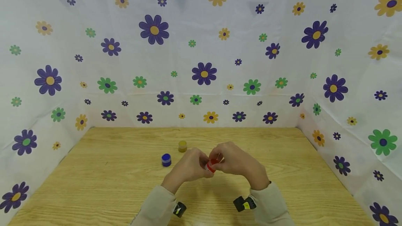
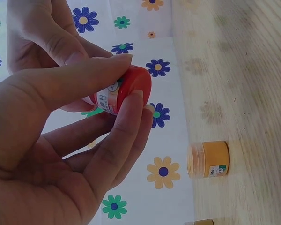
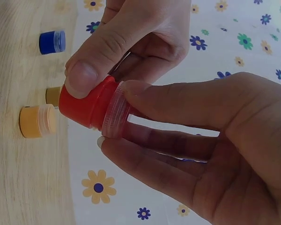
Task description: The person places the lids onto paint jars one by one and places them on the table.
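A small red paint jar (image 3: 86, 108) with a printed label is held up between both hands, above the table in the head view. My left hand (image 1: 191, 165) grips its red body with thumb and fingers. The right hand (image 1: 233, 159) pinches the clear ridged lid (image 3: 115, 112), thumb on one side and fingers on the other. Lid and body line up end to end, with the jar tilted. In the left wrist view the label (image 2: 107, 99) shows between the left thumb and fingers.
A blue paint jar (image 1: 166, 160) and a dark yellow one (image 1: 182, 146) stand on the wooden table (image 1: 110, 184), left of the hands. An orange-yellow jar (image 3: 33, 122) also stands there in the right wrist view. Flower-patterned cloth (image 1: 179, 55) walls the table's back and sides.
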A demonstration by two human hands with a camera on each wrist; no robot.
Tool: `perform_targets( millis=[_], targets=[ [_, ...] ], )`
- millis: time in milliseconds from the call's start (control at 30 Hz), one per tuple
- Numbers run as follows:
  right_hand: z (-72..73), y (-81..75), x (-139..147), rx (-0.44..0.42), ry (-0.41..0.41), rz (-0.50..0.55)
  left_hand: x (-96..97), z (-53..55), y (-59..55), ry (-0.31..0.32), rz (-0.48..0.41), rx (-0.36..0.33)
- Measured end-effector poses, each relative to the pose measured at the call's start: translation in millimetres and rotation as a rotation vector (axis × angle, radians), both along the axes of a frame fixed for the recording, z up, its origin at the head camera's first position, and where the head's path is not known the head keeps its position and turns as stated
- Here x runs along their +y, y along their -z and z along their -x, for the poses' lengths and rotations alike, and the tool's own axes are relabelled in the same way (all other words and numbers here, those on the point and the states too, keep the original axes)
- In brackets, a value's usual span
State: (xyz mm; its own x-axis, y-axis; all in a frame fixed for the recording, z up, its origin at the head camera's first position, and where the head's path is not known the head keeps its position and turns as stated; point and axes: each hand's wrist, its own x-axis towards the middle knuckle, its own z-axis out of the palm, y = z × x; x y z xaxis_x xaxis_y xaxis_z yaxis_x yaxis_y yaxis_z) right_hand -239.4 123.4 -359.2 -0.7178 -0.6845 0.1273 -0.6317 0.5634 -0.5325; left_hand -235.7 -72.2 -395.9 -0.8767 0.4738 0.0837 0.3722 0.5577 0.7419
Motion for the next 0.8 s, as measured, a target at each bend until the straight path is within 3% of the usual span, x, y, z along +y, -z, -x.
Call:
perform_targets(
  millis=[800],
  targets=[
    [2.0,3.3,-1.7,-0.026,0.071,-0.037,1.7,-1.3,-1.1,0.012,-0.02,-0.03]
  ],
)
